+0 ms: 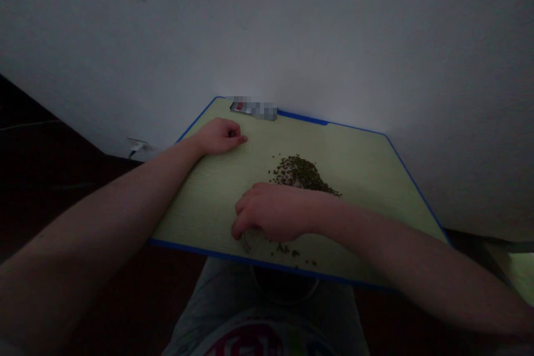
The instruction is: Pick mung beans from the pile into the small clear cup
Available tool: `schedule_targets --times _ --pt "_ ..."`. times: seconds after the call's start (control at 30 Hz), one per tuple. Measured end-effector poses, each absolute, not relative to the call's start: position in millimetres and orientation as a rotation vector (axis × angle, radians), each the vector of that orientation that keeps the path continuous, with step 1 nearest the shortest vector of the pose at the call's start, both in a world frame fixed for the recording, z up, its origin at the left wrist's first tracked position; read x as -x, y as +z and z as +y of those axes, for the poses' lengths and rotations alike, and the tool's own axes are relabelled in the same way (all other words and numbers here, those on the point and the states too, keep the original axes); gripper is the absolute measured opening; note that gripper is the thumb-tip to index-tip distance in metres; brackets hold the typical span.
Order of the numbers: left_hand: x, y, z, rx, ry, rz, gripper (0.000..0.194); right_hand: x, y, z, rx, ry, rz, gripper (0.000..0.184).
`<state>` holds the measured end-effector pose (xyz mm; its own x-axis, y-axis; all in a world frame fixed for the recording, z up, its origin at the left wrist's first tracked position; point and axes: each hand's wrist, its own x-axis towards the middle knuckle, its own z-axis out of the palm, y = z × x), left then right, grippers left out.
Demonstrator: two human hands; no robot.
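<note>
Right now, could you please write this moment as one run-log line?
left hand: curled on blue-edged board; right hand: gripping clear container, partly hidden; dark granules: piled beyond right hand, some scattered nearer

Far left on the worktop, a phone is laid; low on the wall at left, a plug is seen.
</note>
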<state>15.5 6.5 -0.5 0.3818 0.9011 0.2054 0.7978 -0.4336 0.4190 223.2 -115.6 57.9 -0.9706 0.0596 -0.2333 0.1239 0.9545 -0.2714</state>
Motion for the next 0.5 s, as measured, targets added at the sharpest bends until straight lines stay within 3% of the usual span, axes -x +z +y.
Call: schedule_targets --times 0.5 --pt "-16 -1 7 -2.376 0.589 1.516 0.037 -307 47 -156 -1.029 -0.839 2.771 0.034"
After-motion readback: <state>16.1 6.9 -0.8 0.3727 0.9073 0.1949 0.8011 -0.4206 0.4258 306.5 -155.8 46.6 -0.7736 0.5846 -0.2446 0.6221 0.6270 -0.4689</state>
